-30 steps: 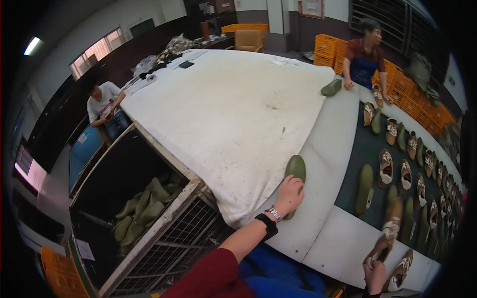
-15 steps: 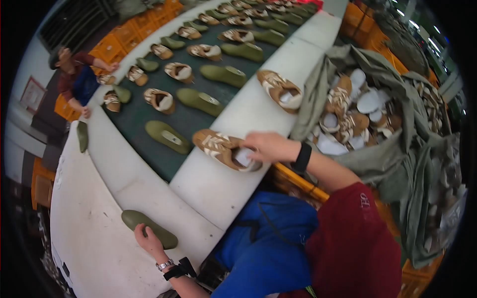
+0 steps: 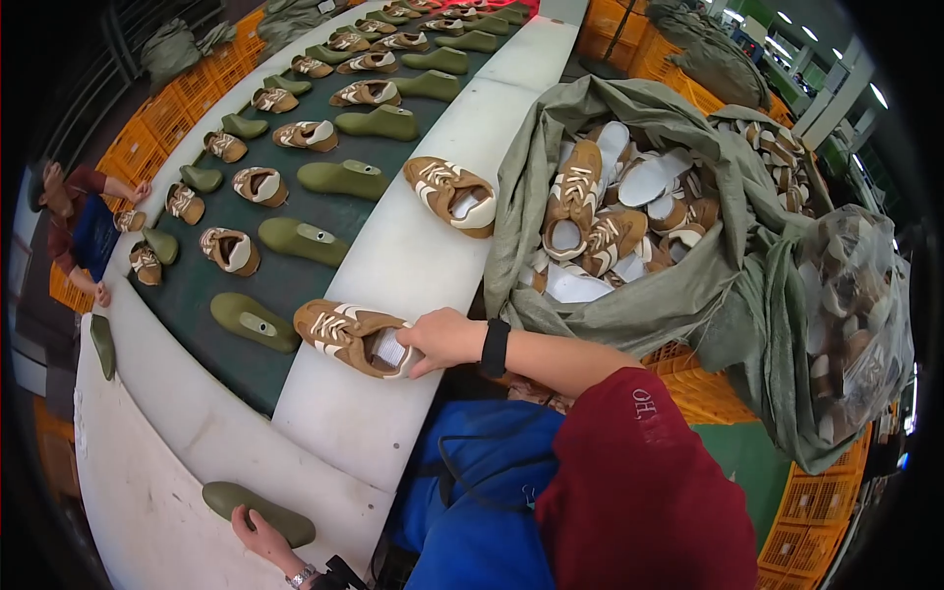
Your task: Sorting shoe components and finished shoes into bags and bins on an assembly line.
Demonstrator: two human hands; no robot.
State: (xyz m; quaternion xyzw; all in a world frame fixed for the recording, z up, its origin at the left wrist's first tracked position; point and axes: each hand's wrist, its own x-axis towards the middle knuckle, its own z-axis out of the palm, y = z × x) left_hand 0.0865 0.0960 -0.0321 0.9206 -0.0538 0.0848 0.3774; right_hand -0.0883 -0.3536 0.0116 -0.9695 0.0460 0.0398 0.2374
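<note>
My right hand [image 3: 450, 339] grips the heel of a brown sneaker [image 3: 339, 329] with cream laces and heel, thumb and fingers at its collar. That sneaker lies on the white ledge [image 3: 339, 401] beside the dark green belt [image 3: 182, 329]. At the lower left, my left hand [image 3: 264, 543] is closed over the near side of a green shoe last [image 3: 280, 513] on the white table. Another brown sneaker [image 3: 454, 197] stands farther along the ledge. Closest on the belt to my right hand's sneaker is a green last [image 3: 254, 322].
Rows of sneakers and green lasts cover the belt. To the right, a grey-green sack [image 3: 516, 236] holds piled sneakers, beside a clear bag [image 3: 854, 324] of shoes. Orange crates [image 3: 811, 501] stand around. Across the belt is a co-worker [image 3: 84, 221]. One last [image 3: 102, 346] lies at the table's far-left edge.
The view has swung right, so the belt and ledge appear farther left and more of the sack shows. My hands remain on the same sneaker and shoe last.
</note>
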